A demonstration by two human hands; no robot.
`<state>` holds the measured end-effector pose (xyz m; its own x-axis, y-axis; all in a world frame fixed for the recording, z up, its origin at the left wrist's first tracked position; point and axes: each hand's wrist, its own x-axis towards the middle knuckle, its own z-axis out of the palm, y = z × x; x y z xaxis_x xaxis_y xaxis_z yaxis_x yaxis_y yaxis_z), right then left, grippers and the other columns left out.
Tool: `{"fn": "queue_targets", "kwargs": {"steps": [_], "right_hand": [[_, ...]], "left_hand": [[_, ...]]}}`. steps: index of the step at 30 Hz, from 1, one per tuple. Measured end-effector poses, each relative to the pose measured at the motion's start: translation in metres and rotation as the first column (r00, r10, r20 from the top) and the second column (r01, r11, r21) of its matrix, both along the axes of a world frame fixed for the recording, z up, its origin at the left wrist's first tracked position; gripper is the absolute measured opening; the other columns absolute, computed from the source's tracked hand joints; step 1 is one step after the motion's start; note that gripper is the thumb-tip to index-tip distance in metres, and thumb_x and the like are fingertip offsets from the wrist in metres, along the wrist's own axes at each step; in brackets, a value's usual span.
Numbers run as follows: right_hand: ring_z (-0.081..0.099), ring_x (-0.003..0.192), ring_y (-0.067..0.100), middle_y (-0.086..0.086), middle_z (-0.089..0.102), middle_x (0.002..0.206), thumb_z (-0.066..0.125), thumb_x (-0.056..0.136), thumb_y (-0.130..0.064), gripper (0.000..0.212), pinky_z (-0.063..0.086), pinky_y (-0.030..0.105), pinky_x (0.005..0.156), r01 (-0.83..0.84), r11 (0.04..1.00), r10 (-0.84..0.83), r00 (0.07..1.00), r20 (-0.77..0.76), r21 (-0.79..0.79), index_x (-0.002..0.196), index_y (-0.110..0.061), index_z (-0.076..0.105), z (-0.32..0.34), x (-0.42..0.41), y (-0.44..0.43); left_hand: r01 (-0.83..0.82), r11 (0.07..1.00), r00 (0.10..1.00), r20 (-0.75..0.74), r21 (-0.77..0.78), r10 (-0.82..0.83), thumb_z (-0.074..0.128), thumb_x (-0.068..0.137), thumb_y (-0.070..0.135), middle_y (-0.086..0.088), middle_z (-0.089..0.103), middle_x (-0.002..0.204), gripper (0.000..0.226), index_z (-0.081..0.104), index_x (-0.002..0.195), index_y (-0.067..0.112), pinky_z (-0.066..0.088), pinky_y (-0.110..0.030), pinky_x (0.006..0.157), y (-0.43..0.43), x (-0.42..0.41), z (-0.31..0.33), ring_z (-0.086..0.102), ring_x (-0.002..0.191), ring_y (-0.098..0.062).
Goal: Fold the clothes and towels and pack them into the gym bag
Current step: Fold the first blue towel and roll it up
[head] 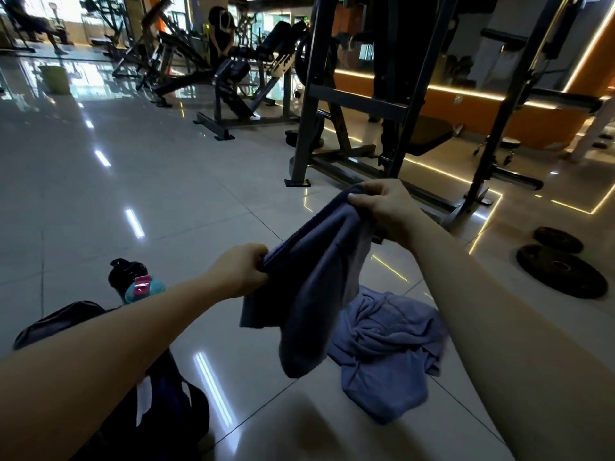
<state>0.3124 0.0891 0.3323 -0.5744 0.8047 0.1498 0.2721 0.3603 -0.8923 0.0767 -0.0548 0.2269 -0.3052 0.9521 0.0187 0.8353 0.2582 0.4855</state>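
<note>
Gym floor [166, 181] | left hand [241, 271], right hand [382, 207] pinch garment [309, 294] edges aloft, likely straightening for folding | crumpled towel [386, 347] below right hand | gym bag [159, 404] under left arm

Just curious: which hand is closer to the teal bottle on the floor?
Left. The left hand grips the purple cloth just right of the bottle; the right hand holds the cloth's other end, farther right and away.

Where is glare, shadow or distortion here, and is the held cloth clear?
Head view: lights streak on the glossy floor; the lens slants the rack; the gym bag is in shadow; the blue garment, gripped by left hand and right hand, is dim but readable.
</note>
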Motion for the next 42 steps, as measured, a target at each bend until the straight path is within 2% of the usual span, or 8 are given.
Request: {"fn": "queue_targets", "kwargs": {"steps": [4,9,13,22,26,33,38,42], "right_hand": [[0.061,0.109,0.026,0.006,0.062,0.113,0.066,0.094,-0.016,0.01,0.055,0.039,0.087,0.111,0.982,-0.094,0.989,0.114,-0.154,0.102,-0.023,0.065,-0.023,0.04,0.026],[0.068,0.096,0.021,0.0,0.069,0.1,0.063,0.097,-0.018,0.011,0.059,0.04,0.082,0.354,0.935,-0.338,0.915,-0.22,0.034,0.098,-0.027,0.07,-0.034,0.044,0.036],[0.064,0.08,0.019,0.008,0.069,0.088,0.071,0.089,-0.006,0.007,0.049,0.022,0.064,0.112,0.993,-0.096,0.96,0.264,-0.047,0.095,-0.007,0.074,-0.055,0.042,0.026],[0.064,0.091,0.024,0.015,0.068,0.101,0.068,0.091,-0.006,0.029,0.057,0.029,0.075,0.13,0.949,-0.169,0.979,-0.115,-0.288,0.117,0.009,0.066,-0.057,0.066,0.035],[0.06,0.101,0.029,0.011,0.067,0.104,0.057,0.098,-0.009,0.025,0.053,0.039,0.086,0.026,0.906,-0.143,0.958,-0.248,-0.421,0.121,-0.001,0.065,-0.055,0.079,0.036],[0.066,0.094,0.022,0.01,0.069,0.101,0.057,0.094,-0.009,0.017,0.057,0.033,0.081,-0.37,0.842,0.213,0.896,-0.389,-0.392,0.106,-0.01,0.069,0.004,0.084,0.02],[0.066,0.098,0.021,0.008,0.068,0.102,0.071,0.084,-0.016,0.014,0.056,0.033,0.081,-0.632,0.647,0.653,0.748,-0.117,-0.427,0.098,-0.015,0.074,0.045,0.061,-0.006],[0.067,0.097,0.019,0.007,0.07,0.099,0.052,0.091,-0.003,0.027,0.055,0.03,0.083,-0.665,0.58,0.736,0.675,-0.046,-0.47,0.098,-0.014,0.076,0.044,0.035,-0.025]], "left_hand": [[-0.12,0.992,0.988,-0.103,-0.026,0.117,0.059,0.079,0.01,0.001,0.063,0.07,0.014,0.062,0.07,0.02,0.039,-0.027,0.057,-0.004,-0.026,0.003,0.063,0.074,-0.027],[-0.195,0.791,0.971,0.003,0.58,0.238,0.062,0.091,0.017,-0.001,0.066,0.076,0.01,0.071,0.088,0.018,0.043,-0.033,0.063,-0.001,-0.032,0.043,0.059,0.071,-0.028],[-0.104,0.994,0.985,-0.133,0.03,0.107,0.067,0.085,0.022,-0.005,0.072,0.073,0.011,0.075,0.08,0.016,0.049,-0.03,0.065,-0.006,-0.041,0.026,0.068,0.076,-0.029],[-0.255,0.942,0.889,0.437,0.22,0.138,0.074,0.089,0.01,-0.011,0.075,0.083,0.001,0.075,0.089,0.011,0.057,-0.037,0.076,-0.014,-0.062,0.034,0.066,0.076,-0.021],[-0.221,0.956,0.707,0.707,0.19,0.023,0.063,0.097,0.006,-0.009,0.075,0.096,0.012,0.074,0.101,0.008,0.058,-0.035,0.084,-0.016,-0.063,0.039,0.069,0.092,-0.024],[-0.354,0.872,0.559,0.824,0.339,-0.094,0.043,0.097,0.001,-0.011,0.07,0.094,0.028,0.07,0.097,0.006,0.051,-0.036,0.087,-0.02,-0.064,0.073,0.064,0.096,-0.025],[-0.418,0.813,0.786,0.61,0.406,0.1,0.051,0.096,0.0,0.001,0.067,0.085,0.028,0.074,0.092,0.016,0.045,-0.019,0.07,-0.015,-0.042,0.091,0.057,0.079,-0.008],[-0.315,0.875,0.782,0.622,0.368,0.019,0.046,0.097,-0.005,-0.011,0.069,0.084,0.031,0.073,0.108,0.007,0.048,-0.014,0.058,-0.013,-0.018,0.084,0.062,0.067,-0.009]]}}
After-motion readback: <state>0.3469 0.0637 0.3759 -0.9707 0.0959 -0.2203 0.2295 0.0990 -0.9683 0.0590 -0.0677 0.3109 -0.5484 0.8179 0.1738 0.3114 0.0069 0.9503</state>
